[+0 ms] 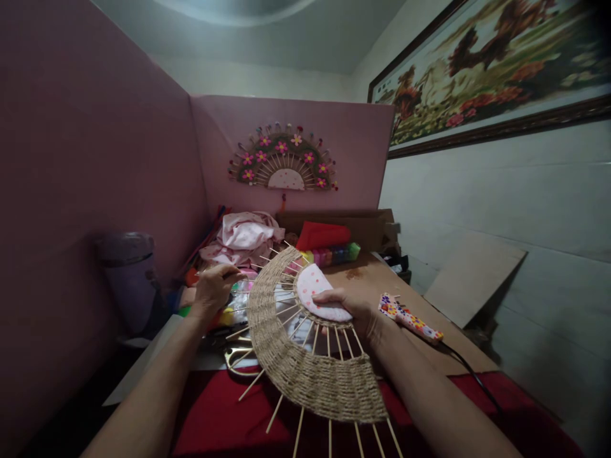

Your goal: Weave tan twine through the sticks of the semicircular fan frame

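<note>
A half-round fan of woven straw-coloured cord [286, 362] on thin wooden sticks is held up and tilted over the table. At its centre is a white half-circle piece [310, 286] with pink dots. My right hand [351, 308] grips that piece, thumb on top and the other fingers mostly hidden behind. My left hand [214, 289] is at the fan's left edge, thumb and forefinger pinched at the tip of one stick. Bare stick ends stick out beyond the outer rim of the weave.
A flowered glue gun [410, 318] with a black cord lies on cardboard at the right. Scissors [238, 362] lie under the fan. Behind are pink cloth [248, 232], red felt [322, 235] and coloured supplies. A decorated fan [281, 159] hangs on the pink panel. A lidded cup [128, 280] stands left.
</note>
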`<state>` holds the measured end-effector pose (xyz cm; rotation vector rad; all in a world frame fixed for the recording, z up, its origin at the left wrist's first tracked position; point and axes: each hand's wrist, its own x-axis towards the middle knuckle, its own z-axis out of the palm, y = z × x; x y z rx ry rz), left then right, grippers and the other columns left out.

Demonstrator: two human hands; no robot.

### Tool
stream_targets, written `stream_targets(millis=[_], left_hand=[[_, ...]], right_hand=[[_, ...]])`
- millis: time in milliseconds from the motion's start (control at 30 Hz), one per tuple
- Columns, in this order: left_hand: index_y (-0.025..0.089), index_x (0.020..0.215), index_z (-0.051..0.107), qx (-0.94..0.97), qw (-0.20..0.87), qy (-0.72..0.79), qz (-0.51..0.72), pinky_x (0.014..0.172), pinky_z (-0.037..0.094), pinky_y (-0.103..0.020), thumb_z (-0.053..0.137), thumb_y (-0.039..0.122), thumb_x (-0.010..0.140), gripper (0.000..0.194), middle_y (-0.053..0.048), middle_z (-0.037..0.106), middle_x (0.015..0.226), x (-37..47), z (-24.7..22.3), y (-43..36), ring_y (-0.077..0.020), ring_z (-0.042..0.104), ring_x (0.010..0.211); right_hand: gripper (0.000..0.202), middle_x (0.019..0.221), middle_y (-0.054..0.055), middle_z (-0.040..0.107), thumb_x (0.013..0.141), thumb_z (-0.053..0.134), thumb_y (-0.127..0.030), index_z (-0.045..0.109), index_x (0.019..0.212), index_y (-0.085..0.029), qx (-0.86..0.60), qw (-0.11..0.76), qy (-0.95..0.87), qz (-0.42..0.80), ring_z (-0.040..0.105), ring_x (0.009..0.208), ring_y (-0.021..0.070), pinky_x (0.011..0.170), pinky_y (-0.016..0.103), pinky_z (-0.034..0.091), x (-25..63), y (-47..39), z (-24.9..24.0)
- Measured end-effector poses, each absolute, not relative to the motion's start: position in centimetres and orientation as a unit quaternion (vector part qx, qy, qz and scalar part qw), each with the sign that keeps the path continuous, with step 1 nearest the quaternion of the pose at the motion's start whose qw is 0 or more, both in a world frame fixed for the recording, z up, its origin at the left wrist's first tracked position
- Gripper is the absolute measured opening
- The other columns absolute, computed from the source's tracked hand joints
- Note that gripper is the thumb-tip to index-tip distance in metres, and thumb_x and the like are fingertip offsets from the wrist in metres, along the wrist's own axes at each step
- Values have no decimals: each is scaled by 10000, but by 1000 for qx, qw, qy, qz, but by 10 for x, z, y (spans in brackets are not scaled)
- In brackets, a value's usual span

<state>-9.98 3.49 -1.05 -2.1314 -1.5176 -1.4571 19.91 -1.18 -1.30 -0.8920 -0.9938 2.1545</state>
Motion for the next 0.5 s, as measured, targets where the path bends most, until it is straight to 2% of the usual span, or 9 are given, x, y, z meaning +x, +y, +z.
stream_targets(millis=[267,367,500], left_hand=[[175,657,666,-705,65,-523,-474,584,371,-249,604,423,706,260,-29,641,618,-96,-8,31,-148,543,593],[175,650,669,-701,-25,-523,-485,557,367,-235,640,421,663,248,-15,626,598,-98,-4,28,-136,527,579],[152,592,642,-669,-209,-494,-516,469,327,-206,703,385,582,242,15,564,532,-99,3,23,-91,456,491]], right_hand=[[197,603,82,664,701,571,-205,592,836,-64,-317,297,-393,811,600,470,142,438,236,512,199,-17,-14],[213,593,79,660,699,570,-199,589,851,-53,-305,295,-404,811,597,455,137,423,219,506,200,-18,-13],[260,600,80,665,691,551,-175,582,899,-23,-296,278,-401,821,604,439,145,387,218,509,204,-18,-10]])
